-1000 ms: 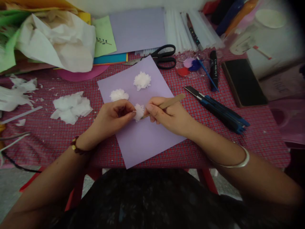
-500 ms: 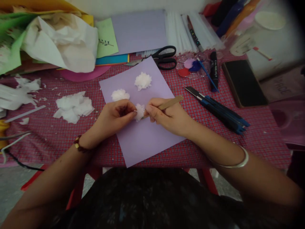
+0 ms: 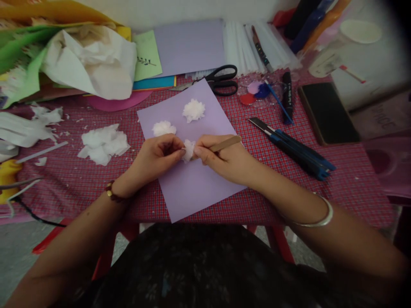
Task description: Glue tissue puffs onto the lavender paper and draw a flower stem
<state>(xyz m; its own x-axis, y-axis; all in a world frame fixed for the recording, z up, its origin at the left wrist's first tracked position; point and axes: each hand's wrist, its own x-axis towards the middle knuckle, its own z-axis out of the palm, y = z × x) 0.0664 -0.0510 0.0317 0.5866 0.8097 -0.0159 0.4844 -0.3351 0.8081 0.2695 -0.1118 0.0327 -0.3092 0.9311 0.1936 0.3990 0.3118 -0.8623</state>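
Over a purple sheet of paper, my left hand pinches the left edge of a small white tissue-paper flower. From the other side, my right hand is closed on a flat wooden stick. The stick's upper end points up and right; its lower end is hidden by my fingers beside the flower. Two more white puffs lie on the sheet: one white flower near its top corner and another white flower just above my left hand.
White tissue pieces lie on the checked cloth at left. Black-handled scissors touch the sheet's top corner. A blue utility knife with its blade out, a black marker and a phone lie at right.
The wooden stick has tipped to a slightly lower angle in my right hand. Both hands stay at the same flower. The view has shifted a little.
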